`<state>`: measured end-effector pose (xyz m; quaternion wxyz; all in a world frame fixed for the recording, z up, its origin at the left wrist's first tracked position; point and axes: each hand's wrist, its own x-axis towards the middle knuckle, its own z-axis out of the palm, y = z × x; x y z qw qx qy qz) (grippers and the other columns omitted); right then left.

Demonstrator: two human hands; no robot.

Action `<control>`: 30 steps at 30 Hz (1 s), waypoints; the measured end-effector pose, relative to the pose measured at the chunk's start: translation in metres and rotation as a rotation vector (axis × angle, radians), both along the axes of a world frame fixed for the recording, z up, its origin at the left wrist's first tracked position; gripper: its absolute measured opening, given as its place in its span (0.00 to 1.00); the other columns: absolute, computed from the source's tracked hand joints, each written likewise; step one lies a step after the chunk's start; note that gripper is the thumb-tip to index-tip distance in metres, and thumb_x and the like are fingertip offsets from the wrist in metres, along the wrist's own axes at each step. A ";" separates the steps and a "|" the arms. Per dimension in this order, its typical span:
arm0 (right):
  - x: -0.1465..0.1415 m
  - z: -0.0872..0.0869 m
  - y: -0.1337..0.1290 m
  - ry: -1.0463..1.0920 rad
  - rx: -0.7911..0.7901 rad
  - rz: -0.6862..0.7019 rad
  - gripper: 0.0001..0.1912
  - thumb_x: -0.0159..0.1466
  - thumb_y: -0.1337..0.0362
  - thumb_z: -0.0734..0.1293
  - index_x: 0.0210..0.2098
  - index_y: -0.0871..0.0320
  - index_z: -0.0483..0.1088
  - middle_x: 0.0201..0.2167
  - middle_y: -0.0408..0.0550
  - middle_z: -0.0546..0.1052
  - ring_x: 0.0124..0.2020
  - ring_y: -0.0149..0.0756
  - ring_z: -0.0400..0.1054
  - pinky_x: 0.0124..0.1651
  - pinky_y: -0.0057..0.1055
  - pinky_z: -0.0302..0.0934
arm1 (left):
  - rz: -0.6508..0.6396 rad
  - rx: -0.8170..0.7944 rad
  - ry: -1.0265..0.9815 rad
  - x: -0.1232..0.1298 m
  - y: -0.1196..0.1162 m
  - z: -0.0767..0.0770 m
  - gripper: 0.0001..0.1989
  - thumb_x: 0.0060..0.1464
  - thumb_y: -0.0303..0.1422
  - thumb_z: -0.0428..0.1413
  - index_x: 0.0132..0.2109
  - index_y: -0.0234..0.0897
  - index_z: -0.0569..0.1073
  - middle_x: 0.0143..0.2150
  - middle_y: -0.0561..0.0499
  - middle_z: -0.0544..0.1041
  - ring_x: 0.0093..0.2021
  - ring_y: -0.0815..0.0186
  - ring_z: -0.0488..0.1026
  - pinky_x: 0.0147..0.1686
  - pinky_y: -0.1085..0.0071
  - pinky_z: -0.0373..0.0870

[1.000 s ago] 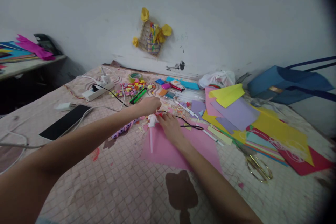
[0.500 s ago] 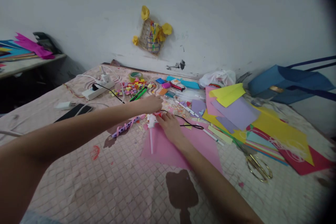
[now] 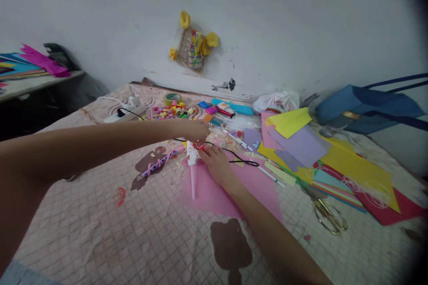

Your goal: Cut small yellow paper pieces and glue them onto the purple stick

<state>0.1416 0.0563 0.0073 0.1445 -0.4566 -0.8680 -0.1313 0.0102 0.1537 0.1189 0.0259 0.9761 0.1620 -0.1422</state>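
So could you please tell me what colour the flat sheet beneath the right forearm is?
The flat sheet is pink, showing best in the head view.

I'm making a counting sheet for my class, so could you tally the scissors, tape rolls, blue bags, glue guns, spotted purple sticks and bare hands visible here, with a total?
Scissors: 1
Tape roll: 1
Blue bag: 1
Glue gun: 1
Spotted purple stick: 1
Bare hands (left hand, right hand): 2
Total: 7
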 end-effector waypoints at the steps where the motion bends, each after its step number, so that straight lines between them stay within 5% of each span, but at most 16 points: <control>1: 0.000 0.000 0.000 -0.002 -0.002 0.002 0.12 0.64 0.69 0.59 0.47 0.57 0.65 0.39 0.51 0.72 0.44 0.41 0.60 0.45 0.37 0.53 | -0.015 0.008 0.018 0.001 -0.001 0.001 0.12 0.37 0.19 0.58 0.18 0.43 0.74 0.31 0.50 0.76 0.44 0.63 0.65 0.43 0.68 0.55; 15: 0.000 -0.004 0.003 -0.020 0.003 0.030 0.11 0.64 0.68 0.59 0.46 0.56 0.66 0.37 0.51 0.72 0.42 0.41 0.60 0.42 0.36 0.53 | 0.027 -0.019 0.045 0.009 0.004 -0.020 0.15 0.29 0.15 0.58 0.11 0.36 0.63 0.26 0.50 0.74 0.41 0.62 0.66 0.44 0.69 0.57; 30: 0.004 -0.006 0.006 0.013 -0.031 -0.042 0.12 0.63 0.69 0.61 0.47 0.56 0.65 0.39 0.52 0.72 0.43 0.42 0.61 0.42 0.36 0.54 | -0.028 0.071 0.014 0.004 -0.003 -0.015 0.11 0.42 0.20 0.55 0.22 0.41 0.73 0.35 0.44 0.77 0.46 0.59 0.65 0.48 0.67 0.56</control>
